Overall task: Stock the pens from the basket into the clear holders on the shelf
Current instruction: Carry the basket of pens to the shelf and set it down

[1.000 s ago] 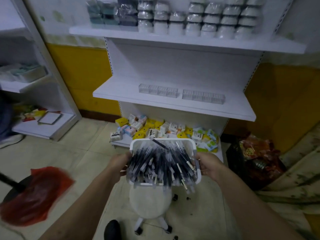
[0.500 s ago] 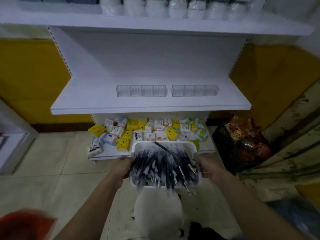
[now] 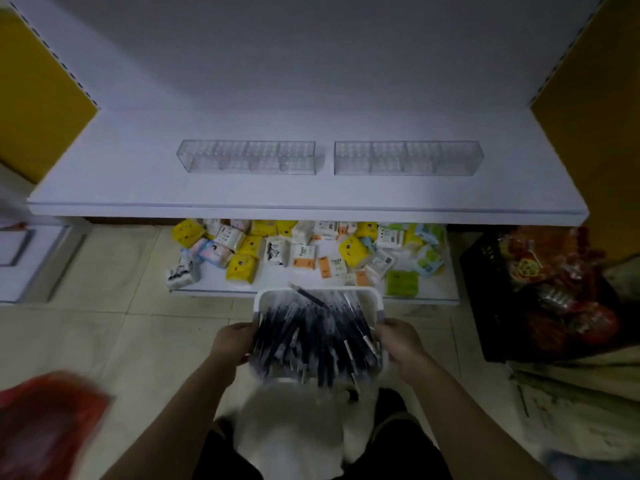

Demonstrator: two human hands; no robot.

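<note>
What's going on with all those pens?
A person is holding a white basket piled with dark pens. The left hand grips its left side and the right hand grips its right side. They are facing a white shelf, where a clear holder and a second holder sit side by side. Both look empty, so no pens have gone in yet.

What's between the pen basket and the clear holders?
In the head view: the bare white shelf, its front edge, then small packets on the lower shelf.
</note>
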